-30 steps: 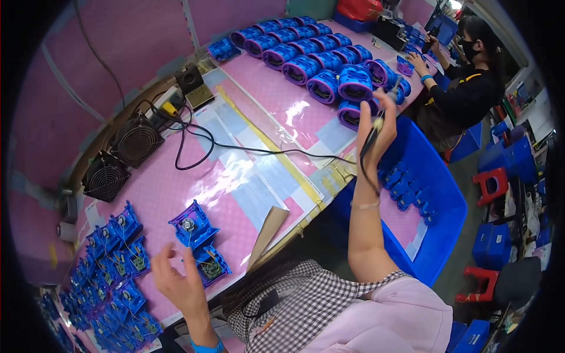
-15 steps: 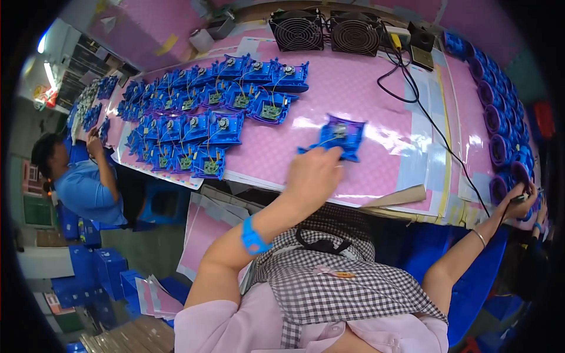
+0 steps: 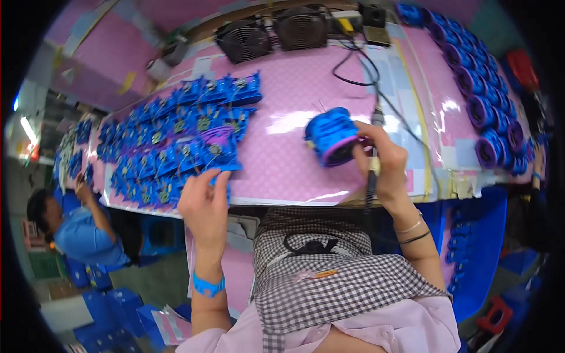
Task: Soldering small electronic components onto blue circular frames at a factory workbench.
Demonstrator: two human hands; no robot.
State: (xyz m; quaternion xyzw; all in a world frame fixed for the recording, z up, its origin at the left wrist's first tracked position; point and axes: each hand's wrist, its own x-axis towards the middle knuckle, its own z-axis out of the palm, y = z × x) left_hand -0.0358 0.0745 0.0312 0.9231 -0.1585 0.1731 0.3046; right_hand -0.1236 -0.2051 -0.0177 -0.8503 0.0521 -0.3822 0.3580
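My right hand (image 3: 385, 162) grips a round blue housing (image 3: 332, 132) with a purple rim, tilted above the table; thin wires stick up behind it. The same hand also keeps a slim soldering iron (image 3: 372, 167) with a black handle end upright against its fingers. My left hand (image 3: 206, 197) has its thumb and fingertips closed at the near edge of a blue-and-purple housing (image 3: 219, 147) with a round speaker, at the near right end of the rows. How firmly it holds that edge is hard to see. More open blue housings (image 3: 159, 159) with wires and green boards lie beside it.
Two black fans (image 3: 300, 28) stand at the back, with a black cable (image 3: 356, 82) running forward from beside them. Stacked round blue housings (image 3: 482, 112) line the right side. A person in a blue shirt (image 3: 88, 235) works at the far left. A blue bin (image 3: 482, 253) sits below right.
My left hand has carried the blue-and-purple housing left to the rows. My right hand has come from the right-hand stack to the middle with a round blue housing and the soldering iron.
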